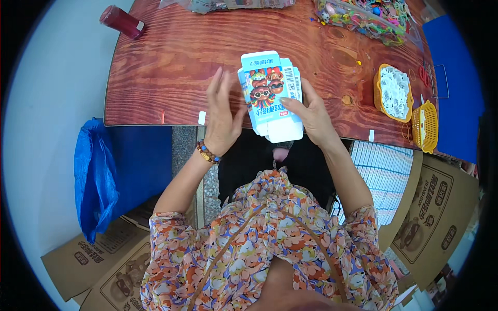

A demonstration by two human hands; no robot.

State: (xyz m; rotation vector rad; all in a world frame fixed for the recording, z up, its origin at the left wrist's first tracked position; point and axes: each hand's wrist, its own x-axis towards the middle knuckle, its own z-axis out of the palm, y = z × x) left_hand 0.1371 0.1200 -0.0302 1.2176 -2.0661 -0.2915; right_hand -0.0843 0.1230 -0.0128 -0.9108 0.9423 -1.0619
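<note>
A small stack of flat light-blue and white printed cartons (271, 96) rests on the near edge of the reddish wooden table (171, 62). My right hand (310, 111) holds the stack's right side, thumb lying across the top carton. My left hand (222, 115) is just left of the stack, fingers spread and raised, the thumb close to the stack's left edge. A beaded bracelet circles my left wrist.
A dark red capped bottle (122, 22) lies at the table's far left. A clear bag of colourful small pieces (365, 16) sits far right. Two yellow baskets (394, 92) (425, 126) stand at the right edge. A blue bag (93, 176) and cardboard boxes (430, 212) sit beside me.
</note>
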